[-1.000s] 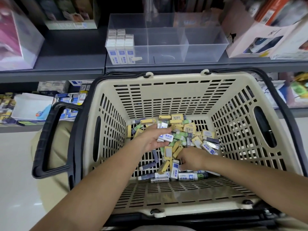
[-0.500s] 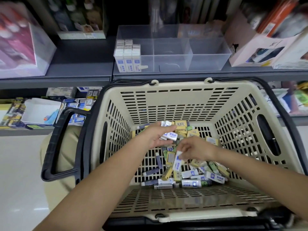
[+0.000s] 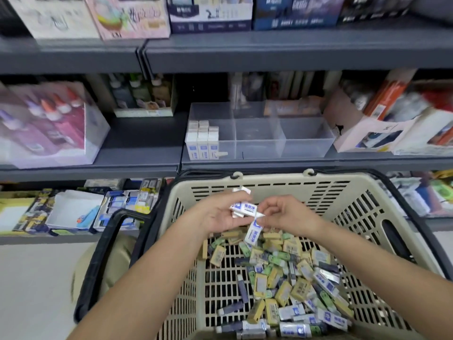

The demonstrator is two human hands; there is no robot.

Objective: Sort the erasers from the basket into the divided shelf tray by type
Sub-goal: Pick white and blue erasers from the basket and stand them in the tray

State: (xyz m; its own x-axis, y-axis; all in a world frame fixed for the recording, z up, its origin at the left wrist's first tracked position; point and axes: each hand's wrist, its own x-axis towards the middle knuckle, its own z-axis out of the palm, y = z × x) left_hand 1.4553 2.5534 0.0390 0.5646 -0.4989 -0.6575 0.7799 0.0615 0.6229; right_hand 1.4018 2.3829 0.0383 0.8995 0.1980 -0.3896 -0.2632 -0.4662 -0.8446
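A beige basket [image 3: 355,207] holds a pile of mixed erasers [image 3: 289,285]: yellow, green, dark and white-and-blue ones. My left hand [image 3: 215,214] holds a small stack of white-and-blue erasers [image 3: 242,208] above the basket. My right hand [image 3: 284,214] pinches one more white-and-blue eraser [image 3: 253,233], which hangs down right beside that stack. On the shelf behind stands the clear divided tray [image 3: 306,143]. Its left compartment holds upright white-and-blue erasers [image 3: 202,143]; the front middle and right compartments look bare.
The basket has a black handle [image 3: 105,253] folded down on its left side. Grey shelves carry a box of glue bottles [image 3: 49,126] at left and cardboard boxes [image 3: 382,128] right of the tray. A lower shelf at left holds stationery packs [image 3: 127,204].
Both hands have risen out of the eraser pile and come together above the basket. The right hand lifted a white-and-blue eraser up to the left hand's stack. The view tilted upward.
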